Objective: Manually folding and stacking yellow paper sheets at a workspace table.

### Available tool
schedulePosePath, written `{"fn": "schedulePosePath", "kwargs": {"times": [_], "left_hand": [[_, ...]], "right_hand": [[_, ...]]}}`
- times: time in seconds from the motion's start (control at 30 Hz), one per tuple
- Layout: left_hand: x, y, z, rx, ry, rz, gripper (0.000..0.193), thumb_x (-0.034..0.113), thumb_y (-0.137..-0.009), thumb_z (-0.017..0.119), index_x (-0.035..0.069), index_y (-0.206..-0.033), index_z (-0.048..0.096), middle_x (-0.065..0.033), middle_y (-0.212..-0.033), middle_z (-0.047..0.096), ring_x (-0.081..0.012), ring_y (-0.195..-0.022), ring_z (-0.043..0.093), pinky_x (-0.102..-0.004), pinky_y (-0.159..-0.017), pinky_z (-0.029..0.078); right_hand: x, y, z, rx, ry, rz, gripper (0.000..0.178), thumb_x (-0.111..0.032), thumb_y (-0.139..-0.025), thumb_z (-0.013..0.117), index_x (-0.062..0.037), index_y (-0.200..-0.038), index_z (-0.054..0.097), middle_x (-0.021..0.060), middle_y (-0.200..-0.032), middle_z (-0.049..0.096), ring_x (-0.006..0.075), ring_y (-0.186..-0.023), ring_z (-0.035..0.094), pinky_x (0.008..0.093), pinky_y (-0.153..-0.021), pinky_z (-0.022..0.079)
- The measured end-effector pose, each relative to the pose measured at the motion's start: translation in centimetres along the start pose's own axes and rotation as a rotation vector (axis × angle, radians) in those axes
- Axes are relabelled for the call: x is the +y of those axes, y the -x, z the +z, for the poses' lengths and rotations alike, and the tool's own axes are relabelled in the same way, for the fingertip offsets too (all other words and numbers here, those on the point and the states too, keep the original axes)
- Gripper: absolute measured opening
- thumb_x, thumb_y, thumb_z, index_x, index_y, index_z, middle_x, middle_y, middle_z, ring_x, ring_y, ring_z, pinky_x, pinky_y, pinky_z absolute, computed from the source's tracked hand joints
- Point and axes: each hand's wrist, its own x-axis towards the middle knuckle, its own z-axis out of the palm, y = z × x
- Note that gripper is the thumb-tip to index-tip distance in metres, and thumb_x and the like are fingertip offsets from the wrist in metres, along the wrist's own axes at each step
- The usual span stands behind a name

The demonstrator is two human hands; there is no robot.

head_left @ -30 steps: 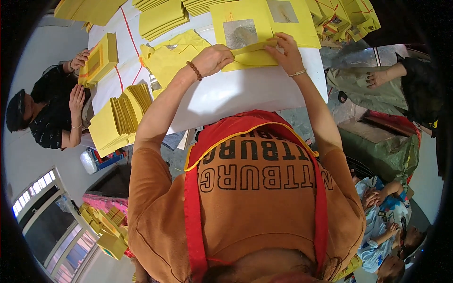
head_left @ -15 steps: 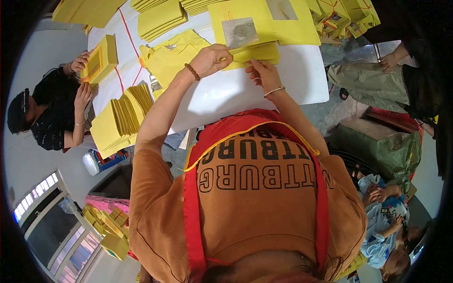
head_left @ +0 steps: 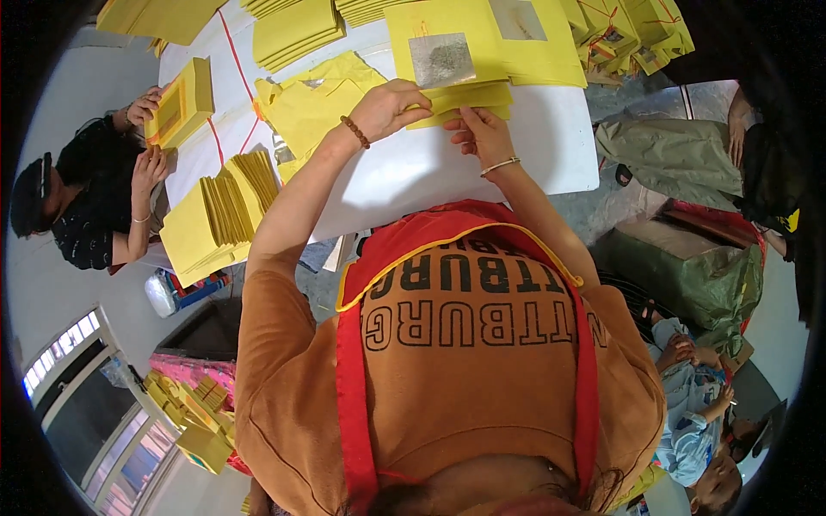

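At the table's near part, yellow paper sheets [head_left: 477, 96] with layered front edges lie between my hands. My left hand [head_left: 391, 112], a beaded bracelet at its wrist, pinches the left side of these edges. Thumb and fingers of my right hand [head_left: 483, 138] are closed at the front edge, to the right of it; a bangle circles that wrist. Just beyond my fingers lies a flat yellow sheet bearing a silver square [head_left: 441, 60]. A second such sheet [head_left: 542, 60] overlaps it on the right. Crumpled yellow paper [head_left: 314, 99] rests beyond my left forearm.
Folded yellow stacks stand at the table's near left [head_left: 225, 206] and far side [head_left: 297, 34]. Red-tied yellow bundles [head_left: 615, 34] sit far right. A person at left holds a yellow block [head_left: 182, 103]. Other people sit at right, near a green-covered box [head_left: 688, 267].
My left hand has shifted slightly right along the paper, and the layered edges have spread a little. At right, another person's hand has drawn back from their knee.
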Motion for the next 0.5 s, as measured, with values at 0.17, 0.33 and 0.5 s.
{"fn": "schedulePosePath", "kwargs": {"times": [0.17,0.33,0.5], "left_hand": [[-0.24,-0.08,0.05,-0.009,-0.036,0.018,0.019,0.023,-0.078,0.056,0.004,-0.081,0.060,-0.0094,-0.076,0.056,-0.0261,-0.076,0.054,-0.0343,-0.066,0.045],[-0.51,-0.08,0.26,-0.003,-0.040,0.041,0.018,0.021,-0.079,0.054,0.004,-0.080,0.061,-0.0097,-0.078,0.057,-0.0261,-0.077,0.054,-0.0343,-0.067,0.046],[-0.57,-0.10,0.31,0.012,-0.068,0.075,0.016,0.017,-0.080,0.052,0.004,-0.079,0.060,-0.0083,-0.079,0.057,-0.0251,-0.080,0.054,-0.0342,-0.067,0.046]], "right_hand": [[0.09,-0.11,0.01,0.002,0.019,-0.009,0.028,-0.032,-0.085,0.049,-0.0050,-0.091,0.054,0.0058,-0.077,0.062,0.0092,-0.056,0.055,0.0204,-0.045,0.041],[0.00,-0.08,-0.09,0.012,0.044,-0.016,0.028,-0.030,-0.084,0.052,-0.0044,-0.093,0.054,0.0059,-0.078,0.062,0.0089,-0.056,0.055,0.0203,-0.046,0.041],[0.13,-0.11,-0.03,-0.012,0.088,-0.029,0.028,-0.027,-0.079,0.059,-0.0042,-0.095,0.055,0.0059,-0.078,0.062,0.0094,-0.058,0.056,0.0207,-0.047,0.043]]}}
